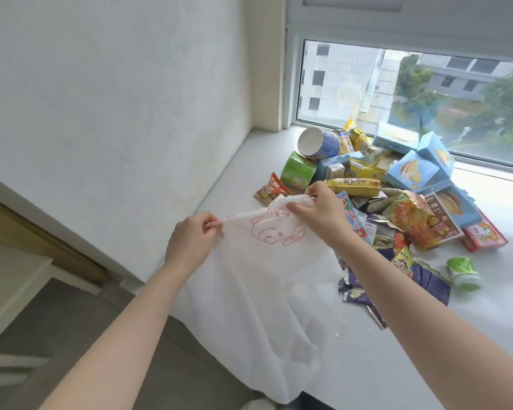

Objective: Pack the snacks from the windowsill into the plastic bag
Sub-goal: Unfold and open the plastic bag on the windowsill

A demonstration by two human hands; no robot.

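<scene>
A translucent white plastic bag with a red line drawing hangs over the front edge of the white windowsill. My left hand pinches the bag's top edge at the left. My right hand pinches the top edge at the right, just in front of the snacks. A heap of snacks lies on the sill by the window: blue boxes, a green tube, a blue tube, yellow packets, an orange packet and dark purple packets.
A small green cup lies alone at the right of the heap. The window pane stands behind the snacks. A white wall closes the sill's left end. Below the sill's left are grey floor and a wooden door frame.
</scene>
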